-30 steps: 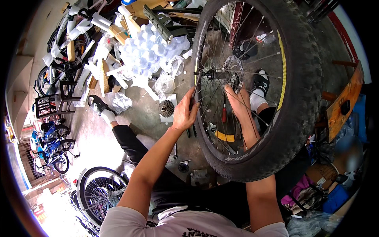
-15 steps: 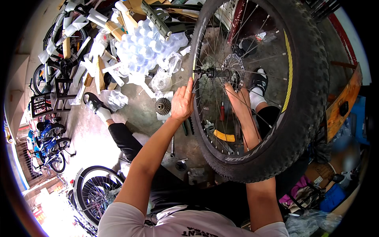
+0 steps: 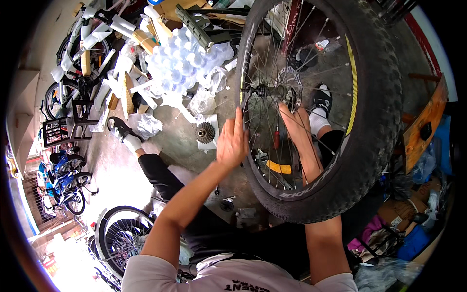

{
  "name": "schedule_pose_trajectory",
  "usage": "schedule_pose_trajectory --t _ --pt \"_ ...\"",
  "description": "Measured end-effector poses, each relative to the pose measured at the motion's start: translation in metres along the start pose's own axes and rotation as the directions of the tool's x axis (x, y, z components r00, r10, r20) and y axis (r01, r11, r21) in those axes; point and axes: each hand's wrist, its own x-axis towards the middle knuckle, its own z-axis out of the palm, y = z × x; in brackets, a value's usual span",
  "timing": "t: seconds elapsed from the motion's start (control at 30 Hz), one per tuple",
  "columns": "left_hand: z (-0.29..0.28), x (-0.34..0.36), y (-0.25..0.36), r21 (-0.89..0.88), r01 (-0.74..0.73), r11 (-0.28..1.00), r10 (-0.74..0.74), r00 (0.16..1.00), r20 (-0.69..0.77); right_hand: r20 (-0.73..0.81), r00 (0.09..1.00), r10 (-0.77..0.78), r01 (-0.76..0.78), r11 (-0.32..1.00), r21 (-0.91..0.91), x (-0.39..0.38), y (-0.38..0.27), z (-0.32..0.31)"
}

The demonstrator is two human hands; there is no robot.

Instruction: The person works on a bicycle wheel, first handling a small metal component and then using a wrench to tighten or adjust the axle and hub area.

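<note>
A large bicycle wheel (image 3: 377, 146) with a knobbly black tyre stands tilted before me, right of centre. Its hub (image 3: 262, 91) and brake disc (image 3: 291, 80) show between the spokes. At the wheel's left edge is my left hand (image 3: 232, 143), its fingers stretched upward alongside the rim and holding nothing. Seen through the spokes, my right hand (image 3: 296, 121) is on the wheel's far side, its fingers bent near the disc and hub; the spokes partly hide its grip. A sprocket cassette (image 3: 205, 132) lies on the floor to the left.
A red-handled screwdriver (image 3: 277, 138) lies beyond the spokes. Wrapped bottles (image 3: 177, 61) and packaging crowd the far left. Another bicycle wheel (image 3: 121, 238) stands at the near left, with several bicycles (image 3: 70, 177) farther off. A wooden board (image 3: 423, 126) leans at the right.
My left hand has drawn back slightly toward me along the rim, its fingers still stretched. The right hand stays by the hub. The whole view has shifted a little.
</note>
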Motion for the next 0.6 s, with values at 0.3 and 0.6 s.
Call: schedule_pose_trajectory --t 0.3,0.6 --pt "-0.064 0.004 0.068 -0.168 -0.041 0.985 0.009 0.983 -0.185 -0.023 0.993 -0.115 0.115 0.993 -0.014 -0.008 -0.018 0.017" --pt "-0.077 0.19 0.047 0.068 -0.454 0.889 0.447 0.821 -0.355 -0.016 1.0 -0.02 0.021 0.999 0.048 -0.008 -0.014 0.001"
